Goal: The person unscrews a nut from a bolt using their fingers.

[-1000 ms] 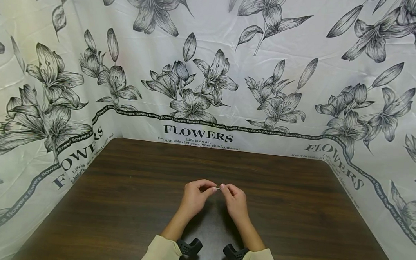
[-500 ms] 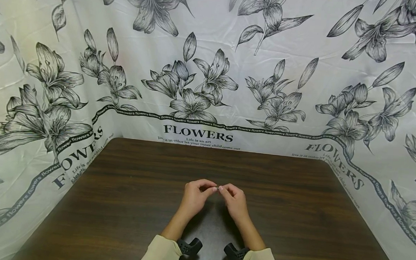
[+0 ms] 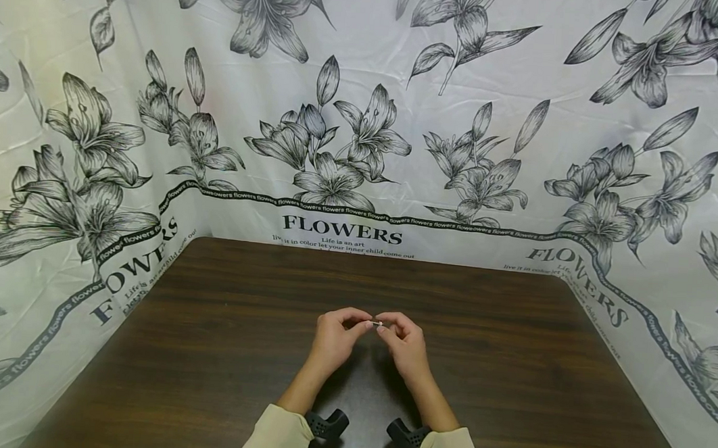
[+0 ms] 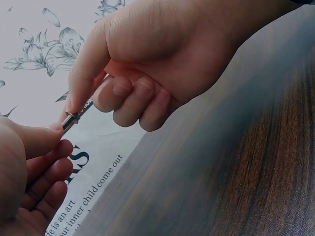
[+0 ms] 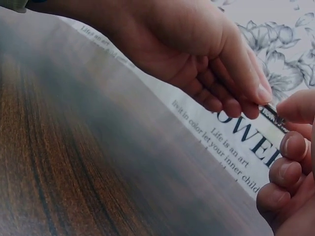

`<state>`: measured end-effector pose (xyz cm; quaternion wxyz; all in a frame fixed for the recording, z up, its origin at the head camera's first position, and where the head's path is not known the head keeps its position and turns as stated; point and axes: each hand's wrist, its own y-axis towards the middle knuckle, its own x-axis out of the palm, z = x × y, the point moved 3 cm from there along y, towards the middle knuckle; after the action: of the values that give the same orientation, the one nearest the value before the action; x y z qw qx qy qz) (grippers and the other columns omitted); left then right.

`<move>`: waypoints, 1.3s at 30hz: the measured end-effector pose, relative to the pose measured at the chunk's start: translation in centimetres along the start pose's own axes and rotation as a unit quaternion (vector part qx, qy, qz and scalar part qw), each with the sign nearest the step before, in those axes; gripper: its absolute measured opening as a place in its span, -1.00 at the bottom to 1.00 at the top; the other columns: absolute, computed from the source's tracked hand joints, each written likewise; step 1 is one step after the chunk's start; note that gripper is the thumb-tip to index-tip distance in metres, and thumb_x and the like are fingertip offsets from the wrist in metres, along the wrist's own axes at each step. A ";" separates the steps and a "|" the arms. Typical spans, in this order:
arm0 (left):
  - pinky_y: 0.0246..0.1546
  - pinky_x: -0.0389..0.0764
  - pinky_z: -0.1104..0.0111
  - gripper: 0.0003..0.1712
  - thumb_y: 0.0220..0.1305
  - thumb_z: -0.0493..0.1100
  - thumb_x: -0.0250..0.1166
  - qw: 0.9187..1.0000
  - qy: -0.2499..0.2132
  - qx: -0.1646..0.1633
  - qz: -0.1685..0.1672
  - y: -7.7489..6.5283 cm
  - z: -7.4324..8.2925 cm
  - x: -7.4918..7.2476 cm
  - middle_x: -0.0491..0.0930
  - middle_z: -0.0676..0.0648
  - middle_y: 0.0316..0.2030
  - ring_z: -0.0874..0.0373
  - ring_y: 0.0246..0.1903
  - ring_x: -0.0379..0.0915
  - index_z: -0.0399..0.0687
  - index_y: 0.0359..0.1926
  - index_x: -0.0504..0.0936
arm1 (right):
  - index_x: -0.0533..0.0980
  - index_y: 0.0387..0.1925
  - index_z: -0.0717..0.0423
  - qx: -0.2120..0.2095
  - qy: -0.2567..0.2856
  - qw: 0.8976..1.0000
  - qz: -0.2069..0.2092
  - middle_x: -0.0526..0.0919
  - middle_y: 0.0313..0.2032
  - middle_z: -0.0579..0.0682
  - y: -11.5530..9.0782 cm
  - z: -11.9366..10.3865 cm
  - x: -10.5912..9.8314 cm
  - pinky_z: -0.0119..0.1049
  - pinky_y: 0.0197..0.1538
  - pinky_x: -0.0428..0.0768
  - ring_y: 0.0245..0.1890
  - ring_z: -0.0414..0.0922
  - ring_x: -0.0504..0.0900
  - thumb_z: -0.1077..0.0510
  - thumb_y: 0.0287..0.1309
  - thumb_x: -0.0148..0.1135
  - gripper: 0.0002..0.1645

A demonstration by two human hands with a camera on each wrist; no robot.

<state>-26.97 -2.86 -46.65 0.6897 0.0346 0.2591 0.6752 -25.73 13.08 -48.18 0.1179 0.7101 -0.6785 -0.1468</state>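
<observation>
The left hand (image 3: 336, 334) pinches a bolt (image 4: 68, 122) by its left end. The right hand (image 3: 407, 342) curls fingertips round the right.

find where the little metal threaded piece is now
In the head view, the little metal threaded piece is slightly right of centre, in the lower half, over the brown table, between the fingertips of the left hand and right hand.

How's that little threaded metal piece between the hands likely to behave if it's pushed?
The threaded metal piece is probably stiff, given its metallic look. Its slim, roundish shaft would likely roll. The ridges may help grip, though something this small could slip easily.
</observation>
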 end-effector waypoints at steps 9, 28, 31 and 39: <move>-0.42 0.57 0.37 -0.94 0.11 -0.22 0.47 1.000 -0.003 0.007 0.006 0.0 -0.1 0.0 0.67 0.14 -0.46 0.24 -0.46 0.55 -0.05 -0.35 0.76 | 0.62 -0.24 0.30 -0.023 0.025 0.999 0.016 0.28 -0.73 -0.14 0.0 0.1 -0.1 -0.43 -0.70 0.18 -0.76 -0.30 0.20 0.40 0.14 0.21 -0.86; -0.43 0.55 0.38 -0.93 0.13 -0.25 0.44 1.000 -0.008 0.012 -0.012 -0.2 0.2 0.5 0.69 0.12 -0.43 0.23 -0.45 0.55 -0.11 -0.32 0.76 | 0.54 -0.44 0.54 0.121 -0.035 0.992 0.010 0.28 -0.82 -0.12 -0.3 -2.7 0.1 -0.45 -0.63 0.20 -0.78 -0.28 0.21 0.15 0.42 0.06 -0.53; -0.44 0.54 0.38 -0.93 0.14 -0.25 0.44 1.000 -0.005 0.015 -0.014 -0.2 0.3 0.5 0.68 0.12 -0.43 0.23 -0.46 0.54 -0.12 -0.32 0.76 | 0.55 -0.46 0.50 0.138 -0.036 0.990 0.004 0.27 -0.82 -0.14 -0.4 -2.8 0.1 -0.46 -0.64 0.18 -0.79 -0.29 0.18 0.12 0.44 0.03 -0.50; -0.43 0.55 0.38 -0.96 0.13 -0.23 0.45 1.000 -0.002 0.021 -0.012 -0.2 0.2 0.5 0.68 0.13 -0.44 0.25 -0.47 0.54 -0.04 -0.34 0.76 | 0.52 -0.45 0.52 0.139 -0.014 0.990 -0.008 0.27 -0.80 -0.13 -0.3 -2.4 0.1 -0.45 -0.65 0.17 -0.78 -0.30 0.18 0.13 0.41 0.08 -0.53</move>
<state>-26.71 -2.35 -46.71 0.6970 0.0473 0.2726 0.6616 -24.53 12.88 -46.03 0.0077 0.7230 -0.6880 -0.0618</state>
